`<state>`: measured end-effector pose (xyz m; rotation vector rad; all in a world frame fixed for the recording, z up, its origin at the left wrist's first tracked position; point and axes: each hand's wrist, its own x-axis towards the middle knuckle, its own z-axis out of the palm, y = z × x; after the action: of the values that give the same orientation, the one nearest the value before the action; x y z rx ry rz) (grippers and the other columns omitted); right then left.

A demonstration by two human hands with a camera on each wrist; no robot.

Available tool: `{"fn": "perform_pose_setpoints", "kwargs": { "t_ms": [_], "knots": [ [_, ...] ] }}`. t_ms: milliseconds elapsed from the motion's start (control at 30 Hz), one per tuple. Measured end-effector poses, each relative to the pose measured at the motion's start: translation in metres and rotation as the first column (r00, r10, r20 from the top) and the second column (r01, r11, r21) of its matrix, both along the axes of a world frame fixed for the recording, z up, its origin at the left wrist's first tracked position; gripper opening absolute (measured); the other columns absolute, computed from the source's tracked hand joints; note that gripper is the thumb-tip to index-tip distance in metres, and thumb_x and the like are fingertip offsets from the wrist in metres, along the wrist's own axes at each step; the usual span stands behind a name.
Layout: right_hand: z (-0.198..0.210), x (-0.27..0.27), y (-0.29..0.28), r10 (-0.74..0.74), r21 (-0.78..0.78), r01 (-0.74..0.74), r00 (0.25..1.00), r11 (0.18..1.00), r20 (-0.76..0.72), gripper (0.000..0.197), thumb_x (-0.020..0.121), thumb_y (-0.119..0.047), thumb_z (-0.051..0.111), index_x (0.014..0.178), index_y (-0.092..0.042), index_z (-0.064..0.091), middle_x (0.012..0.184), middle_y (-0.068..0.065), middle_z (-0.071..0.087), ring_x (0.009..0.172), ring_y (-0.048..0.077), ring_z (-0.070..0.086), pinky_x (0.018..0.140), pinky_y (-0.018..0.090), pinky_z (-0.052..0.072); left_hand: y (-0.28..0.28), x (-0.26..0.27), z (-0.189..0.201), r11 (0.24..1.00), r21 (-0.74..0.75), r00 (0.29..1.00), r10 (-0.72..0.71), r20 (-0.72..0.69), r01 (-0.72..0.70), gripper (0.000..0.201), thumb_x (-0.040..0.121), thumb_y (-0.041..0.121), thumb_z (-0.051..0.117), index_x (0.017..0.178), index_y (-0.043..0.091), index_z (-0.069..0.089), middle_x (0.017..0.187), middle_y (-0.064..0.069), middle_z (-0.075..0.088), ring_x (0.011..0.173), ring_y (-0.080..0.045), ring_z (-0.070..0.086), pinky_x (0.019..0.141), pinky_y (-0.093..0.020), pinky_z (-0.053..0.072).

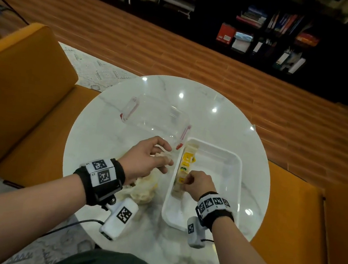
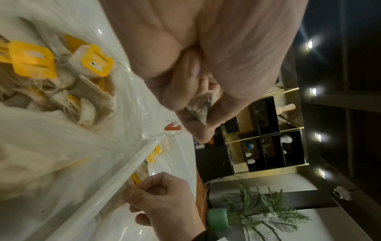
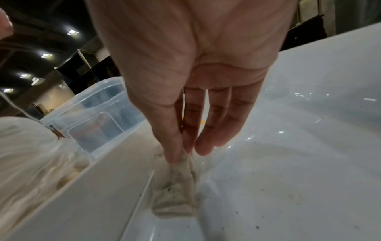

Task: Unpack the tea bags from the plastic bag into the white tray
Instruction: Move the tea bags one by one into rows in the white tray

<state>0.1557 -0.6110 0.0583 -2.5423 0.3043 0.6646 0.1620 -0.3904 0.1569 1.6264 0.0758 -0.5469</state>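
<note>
The right hand (image 1: 197, 184) is down inside the white tray (image 1: 232, 165), thumb and forefinger pinching the top of a tea bag (image 3: 177, 184) that touches the tray floor against the wall nearest the plastic bag. In the head view that spot is the lower end of a row of tea bags (image 1: 186, 165) with yellow tags, lined along the tray's left wall; the row's long axis runs from lower centre of the frame up toward the clear lidded box (image 1: 155, 117). So the bag in this hand only needs letting go where it sits — the open slot for the next one looks to be lower in the frame, toward the person.

The left hand (image 1: 148, 161) hovers just left of the tray, over the plastic bag (image 1: 142, 190). Its wrist view shows the fingertips (image 2: 218, 112) closed on a second tea bag (image 2: 201, 106), held clear of the heap of tea bags left in the plastic bag (image 2: 62, 78) at the left of that frame. This hand is the nearer one to the supply; the tray lies to its right in the head view, just beside it.

Everything rests on a round, glossy marbled counter (image 1: 224, 107) that throws back ceiling lights. Mustard-coloured seating (image 1: 28, 88) flanks it, and dark bookshelves (image 1: 273, 35) fill the upper right above a wood-plank floor.
</note>
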Motion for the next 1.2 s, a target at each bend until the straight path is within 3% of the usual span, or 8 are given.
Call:
{"fn": "perform_pose_setpoints", "kwargs": {
  "t_ms": [167,267,433,533,667,767,933,1200],
  "knots": [
    [0.021,-0.012,-0.007,-0.075,0.101,0.065,0.992,0.993,0.100,0.020,0.081,-0.035,0.084,0.087,-0.029,0.066,0.094,-0.011,0.068,0.082,0.008,0.065,0.067,0.021,0.048,-0.003,-0.005,0.004,0.999,0.032,0.998,-0.025,0.058,0.023,0.009,0.091,0.011,0.073,0.098,0.008,0.067,0.097,-0.003,0.077,0.081,-0.025,0.076,0.041,-0.014,0.033],
    [0.053,-0.031,-0.004,-0.109,0.288,0.021,0.949,0.957,0.295,0.016,0.087,-0.024,0.079,0.092,-0.033,0.068,0.096,-0.017,0.069,0.082,0.000,0.065,0.065,0.007,0.044,-0.006,-0.006,0.004,0.998,0.043,0.997,-0.037,0.069,0.034,0.005,0.090,0.007,0.074,0.094,0.008,0.072,0.099,-0.007,0.065,0.078,-0.025,0.077,0.041,-0.012,0.032],
    [0.096,-0.063,0.006,-0.070,0.472,-0.246,0.828,0.847,0.557,0.037,0.088,-0.004,0.075,0.109,-0.033,0.067,0.110,-0.015,0.067,0.090,0.013,0.069,0.074,0.017,0.054,-0.016,-0.007,0.009,0.992,-0.015,0.990,-0.124,0.067,0.125,0.024,0.084,0.010,0.082,0.104,0.010,0.069,0.084,-0.009,0.066,0.076,-0.033,0.076,0.047,-0.008,0.039],
    [0.108,-0.070,0.007,-0.163,0.588,-0.140,0.887,0.797,0.432,0.050,0.089,-0.018,0.078,0.132,-0.033,0.058,0.121,-0.017,0.064,0.097,0.012,0.071,0.079,0.024,0.058,-0.023,-0.007,0.008,0.977,-0.056,0.973,-0.198,0.120,0.206,0.024,0.081,0.013,0.085,0.100,0.013,0.069,0.075,-0.010,0.071,0.073,-0.028,0.073,0.069,-0.020,0.051],
    [0.111,-0.075,0.004,-0.274,0.670,-0.054,0.886,0.741,0.374,0.038,0.089,-0.018,0.079,0.122,-0.031,0.065,0.111,-0.015,0.071,0.092,0.014,0.073,0.078,0.027,0.057,-0.031,-0.010,0.007,0.956,-0.111,0.958,-0.257,0.130,0.272,0.017,0.084,0.018,0.081,0.093,0.009,0.069,0.084,-0.021,0.075,0.079,-0.034,0.074,0.085,-0.043,0.059],
    [0.114,-0.078,-0.002,-0.314,0.735,-0.038,0.888,0.678,0.336,0.038,0.083,-0.010,0.083,0.113,-0.027,0.069,0.108,-0.009,0.074,0.093,0.017,0.074,0.082,0.032,0.061,-0.035,-0.012,0.007,0.965,-0.036,0.950,-0.248,0.191,0.260,0.013,0.085,0.027,0.082,0.088,0.019,0.072,0.092,-0.003,0.072,0.087,-0.024,0.073,0.075,-0.029,0.052],
    [0.110,-0.074,-0.005,-0.386,0.735,0.011,0.856,0.678,0.343,0.030,0.086,-0.006,0.080,0.109,-0.023,0.072,0.099,0.000,0.076,0.084,0.024,0.073,0.081,0.043,0.061,-0.040,-0.016,0.017,0.968,-0.073,0.965,-0.229,0.131,0.240,0.016,0.093,0.017,0.073,0.098,0.004,0.066,0.093,-0.015,0.068,0.081,-0.040,0.075,0.047,-0.010,0.042],
    [0.116,-0.070,-0.006,-0.451,0.809,0.008,0.833,0.587,0.320,0.035,0.091,0.007,0.067,0.116,-0.018,0.070,0.094,0.003,0.073,0.080,0.022,0.074,0.077,0.033,0.060,-0.036,-0.017,0.015,0.967,-0.069,0.967,-0.236,0.096,0.243,0.015,0.092,0.014,0.073,0.104,0.006,0.069,0.097,-0.012,0.073,0.081,-0.031,0.075,0.041,-0.012,0.032]
  ]
}}
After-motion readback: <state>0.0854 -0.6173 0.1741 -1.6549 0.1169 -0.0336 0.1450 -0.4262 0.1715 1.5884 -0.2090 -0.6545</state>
